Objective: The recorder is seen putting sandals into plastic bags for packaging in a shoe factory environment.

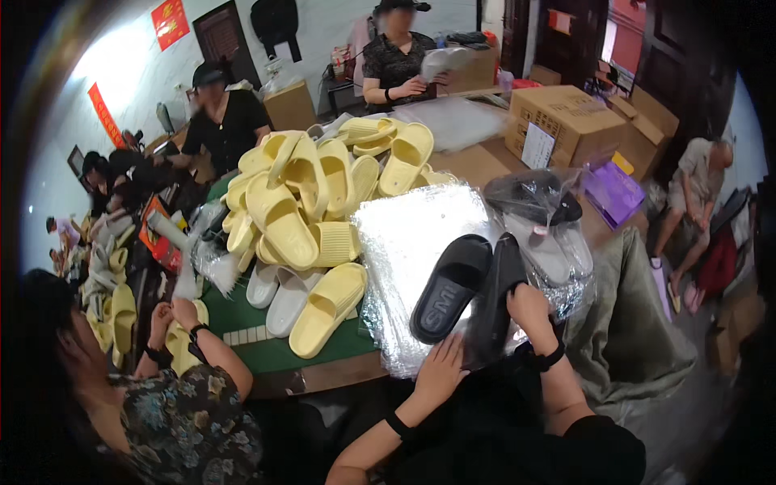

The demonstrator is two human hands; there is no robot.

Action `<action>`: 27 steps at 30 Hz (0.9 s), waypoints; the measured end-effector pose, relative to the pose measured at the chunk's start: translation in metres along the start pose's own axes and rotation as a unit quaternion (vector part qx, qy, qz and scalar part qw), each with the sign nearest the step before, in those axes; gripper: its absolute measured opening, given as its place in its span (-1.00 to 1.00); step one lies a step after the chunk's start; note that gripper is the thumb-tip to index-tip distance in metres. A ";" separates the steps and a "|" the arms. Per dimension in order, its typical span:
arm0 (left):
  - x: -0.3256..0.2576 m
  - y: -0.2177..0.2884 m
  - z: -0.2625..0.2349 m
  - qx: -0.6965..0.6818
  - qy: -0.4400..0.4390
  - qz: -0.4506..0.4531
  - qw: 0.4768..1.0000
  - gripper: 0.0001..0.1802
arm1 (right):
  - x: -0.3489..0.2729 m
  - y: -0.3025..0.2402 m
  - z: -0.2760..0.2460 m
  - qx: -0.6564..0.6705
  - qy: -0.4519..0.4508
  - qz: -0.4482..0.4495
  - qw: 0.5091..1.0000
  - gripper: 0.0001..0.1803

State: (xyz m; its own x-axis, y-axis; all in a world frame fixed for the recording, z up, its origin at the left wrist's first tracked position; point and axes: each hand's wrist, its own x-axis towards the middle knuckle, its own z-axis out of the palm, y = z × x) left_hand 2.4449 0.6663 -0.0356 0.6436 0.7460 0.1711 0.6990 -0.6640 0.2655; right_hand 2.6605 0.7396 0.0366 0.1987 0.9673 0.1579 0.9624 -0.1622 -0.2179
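White walls (174, 69) back a green-topped desk (246, 315). On its near side, two matte black slippers (453, 287) rest over crinkled, silvery film (392, 242): one flat and unbagged, one tilted, grasped by the right grip (529, 311). The left grip (440, 372), fingers extended, is released beside them. Right, pale slippers (551, 252) look already bagged; left, ribbed yellow ones (291, 226) remain loose.

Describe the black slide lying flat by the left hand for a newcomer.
Right of the heap of yellow slides is a stack of shiny plastic bags. The black slide lies on it, just beyond the left hand. Its lettered footbed faces up, unlike the other black slide, tipped sideways at the right hand.
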 end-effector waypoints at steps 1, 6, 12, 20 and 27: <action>0.000 0.002 0.001 0.039 0.039 0.007 0.998 -0.32 | 0.002 0.004 -0.001 0.009 0.007 0.014 1.000 -0.70; -0.001 0.007 0.005 0.103 0.029 -0.009 0.994 -0.26 | 0.006 -0.002 -0.019 0.022 0.056 0.046 0.997 -0.72; 0.001 0.010 0.005 0.109 0.017 -0.011 0.994 -0.22 | -0.012 -0.007 0.015 0.003 0.006 -0.055 0.998 -0.70; -0.003 0.013 0.010 0.124 0.010 -0.015 0.992 -0.29 | -0.022 -0.021 0.016 0.254 -0.071 -0.105 0.959 -0.70; -0.003 0.013 0.011 0.126 0.017 0.000 0.992 -0.37 | -0.018 -0.042 0.034 0.117 0.005 -0.117 0.986 -0.41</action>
State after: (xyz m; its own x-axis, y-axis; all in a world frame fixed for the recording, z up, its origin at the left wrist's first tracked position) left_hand 2.4556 0.6553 -0.0433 0.6355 0.7444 0.2050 0.7575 -0.6525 0.0212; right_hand 2.6099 0.7359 0.0100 -0.0204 0.9707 0.2396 0.9136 0.1154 -0.3899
